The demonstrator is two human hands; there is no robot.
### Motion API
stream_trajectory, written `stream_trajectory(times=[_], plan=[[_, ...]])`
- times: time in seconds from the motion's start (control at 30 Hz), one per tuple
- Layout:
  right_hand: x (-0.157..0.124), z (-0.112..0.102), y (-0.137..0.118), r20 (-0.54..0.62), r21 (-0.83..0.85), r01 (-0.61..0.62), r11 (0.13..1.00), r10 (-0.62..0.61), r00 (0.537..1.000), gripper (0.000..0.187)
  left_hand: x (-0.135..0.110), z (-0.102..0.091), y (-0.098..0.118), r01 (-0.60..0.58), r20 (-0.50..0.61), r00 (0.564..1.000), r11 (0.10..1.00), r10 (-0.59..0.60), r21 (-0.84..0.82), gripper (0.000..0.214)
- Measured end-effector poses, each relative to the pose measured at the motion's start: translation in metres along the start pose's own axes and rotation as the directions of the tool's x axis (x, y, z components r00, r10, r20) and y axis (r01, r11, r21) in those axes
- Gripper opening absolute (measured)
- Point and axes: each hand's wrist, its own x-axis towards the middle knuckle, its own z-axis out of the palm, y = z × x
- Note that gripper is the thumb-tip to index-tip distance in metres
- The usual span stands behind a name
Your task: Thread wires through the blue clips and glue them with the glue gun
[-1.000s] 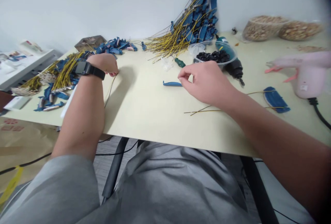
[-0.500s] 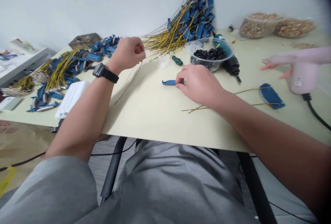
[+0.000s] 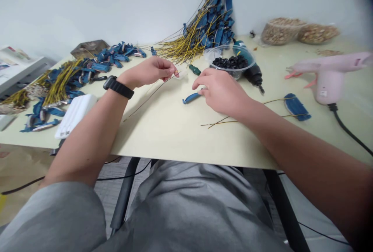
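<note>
The left hand (image 3: 150, 72) pinches a thin dark wire (image 3: 148, 97) trailing toward 7 o'clock; the right hand (image 3: 221, 90), fingers narrowly curled, touches a blue plastic clip (image 3: 190, 98) at its 8 o'clock; a clear bowl (image 3: 233, 74) stands at its 12 o'clock.

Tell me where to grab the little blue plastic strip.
Pinch the narrow curved blue plastic strip at its middle, from above: it lies low on the cream tabletop, and the person's right hand is at its right end.

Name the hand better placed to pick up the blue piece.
Probably the right hand: its fingers are at the blue piece, while the left hand seems to hold a thin wire.
</note>
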Motion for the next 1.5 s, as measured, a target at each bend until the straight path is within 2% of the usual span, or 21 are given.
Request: stream_trajectory(times=[0.13,0.27,0.43,0.6,0.77,1.0,1.2,1.3,1.4,1.5], plan=[[0.003,-0.006,-0.009,0.028,-0.011,-0.039,0.999,0.040,0.999,0.032,-0.001,0.004,0.004,0.054,0.020,0.998,0.982,-0.052,-0.183,0.031],[0.006,-0.008,-0.014,0.114,0.016,-0.064,0.998,0.062,0.992,0.029,-0.002,0.005,0.006,0.127,0.128,0.987,0.950,-0.093,-0.284,0.034],[0.006,-0.006,-0.014,0.109,0.021,-0.057,0.998,0.054,0.993,0.037,-0.004,0.002,0.008,0.123,0.191,0.978,0.971,-0.084,-0.204,0.038],[0.007,-0.010,-0.012,0.138,0.010,-0.031,0.999,0.029,0.990,0.041,-0.006,0.001,0.019,0.106,0.338,0.939,0.989,-0.065,-0.103,0.044],[0.008,-0.004,-0.009,0.201,0.031,-0.018,0.999,0.011,0.979,0.040,-0.006,0.005,0.027,0.096,0.359,0.931,0.993,-0.067,-0.062,0.040],[0.013,0.008,-0.008,0.122,0.037,-0.029,0.999,0.024,0.992,0.042,-0.005,0.009,0.027,0.142,0.383,0.918,0.986,-0.099,-0.085,0.026],[0.015,-0.001,-0.006,0.058,0.059,-0.019,0.998,0.015,0.998,0.035,-0.004,0.014,0.026,0.118,0.421,0.904,0.990,-0.075,-0.076,0.027],[0.017,-0.010,-0.014,0.082,0.067,-0.101,0.993,0.095,0.992,0.030,-0.004,0.018,0.028,0.109,0.413,0.908,0.991,-0.069,-0.075,0.027],[0.020,-0.019,-0.025,0.171,0.139,-0.237,0.962,0.213,0.962,0.023,-0.003,0.021,0.029,0.079,0.423,0.906,0.993,-0.036,-0.084,0.022],[0.021,-0.024,-0.031,0.275,0.214,-0.318,0.924,0.255,0.927,0.026,-0.002,0.022,0.030,0.037,0.440,0.898,0.996,0.002,-0.079,0.019]])
